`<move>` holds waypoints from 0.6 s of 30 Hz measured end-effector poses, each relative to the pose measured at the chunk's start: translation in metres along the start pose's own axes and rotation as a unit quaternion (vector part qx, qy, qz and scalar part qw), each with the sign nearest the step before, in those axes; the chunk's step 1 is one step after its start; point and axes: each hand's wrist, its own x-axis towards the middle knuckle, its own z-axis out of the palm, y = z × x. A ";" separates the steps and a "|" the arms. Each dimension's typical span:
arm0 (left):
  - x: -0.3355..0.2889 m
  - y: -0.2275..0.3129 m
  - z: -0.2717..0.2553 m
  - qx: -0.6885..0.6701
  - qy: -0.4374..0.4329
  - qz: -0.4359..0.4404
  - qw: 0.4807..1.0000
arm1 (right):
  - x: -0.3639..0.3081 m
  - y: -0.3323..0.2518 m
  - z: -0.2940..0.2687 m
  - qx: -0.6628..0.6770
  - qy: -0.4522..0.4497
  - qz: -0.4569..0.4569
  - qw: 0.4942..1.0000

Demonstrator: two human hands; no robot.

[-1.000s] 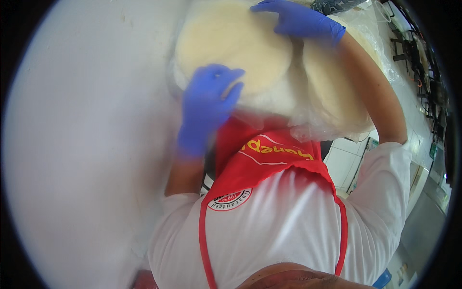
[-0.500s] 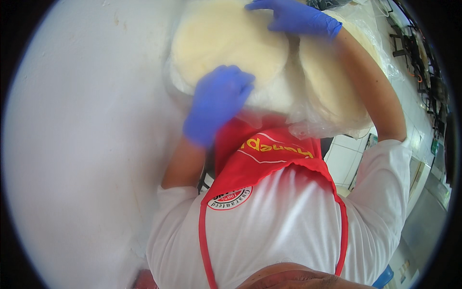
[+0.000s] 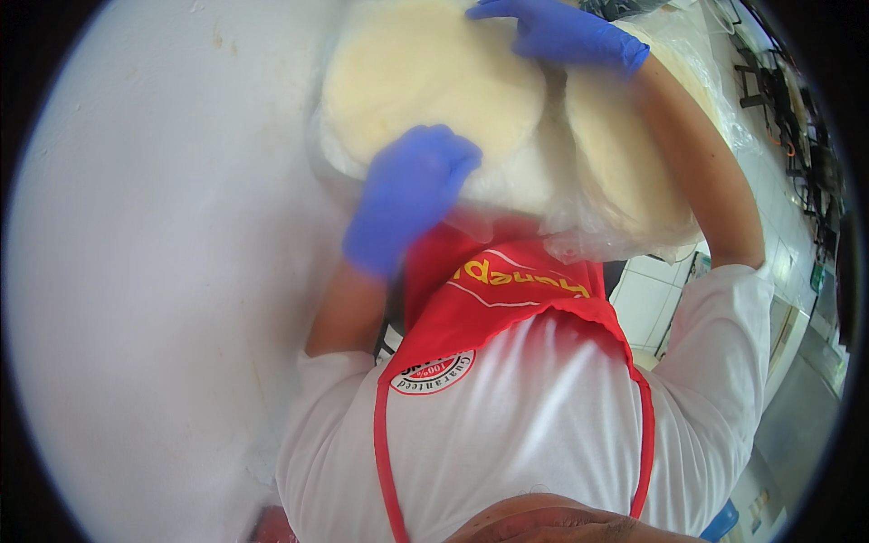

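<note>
A large pale-yellow round flat sheet [image 3: 425, 86], like a thin wrapper or dough round, lies on clear plastic. At its near edge rests my left hand [image 3: 412, 195], in a blue glove. Those fingers are curled closed, and what they pinch, if anything, is hidden. My right hand [image 3: 566, 34], also gloved in blue, reaches over the far right edge of the round. Its fingers stretch leftward and its thumb stands apart. Beneath my right forearm is a second pile of pale rounds [image 3: 625, 154] in plastic.
Crumpled clear plastic [image 3: 588, 237] spreads around the near side of the right pile. A white surface [image 3: 172, 226] extends along the left. My red apron [image 3: 516, 281] is close to the rounds. Dark items [image 3: 797, 136] line the far right, beyond pale floor tiles [image 3: 647, 290].
My right hand has shifted very slightly to the right. My left hand stays at almost the same spot on the round's near edge.
</note>
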 end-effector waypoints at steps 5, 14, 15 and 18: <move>-0.001 0.002 0.002 0.020 -0.008 0.013 1.000 | -0.002 -0.004 -0.002 0.005 -0.003 0.014 1.000; 0.009 -0.016 -0.032 -0.021 0.170 -0.115 0.979 | 0.000 -0.015 -0.001 0.020 -0.007 0.058 0.998; 0.015 -0.021 -0.042 -0.020 0.191 -0.139 0.971 | 0.001 -0.011 0.001 0.020 0.016 0.041 0.999; 0.034 -0.038 -0.060 -0.007 0.233 -0.187 0.954 | 0.012 0.009 0.012 0.029 0.067 0.025 0.997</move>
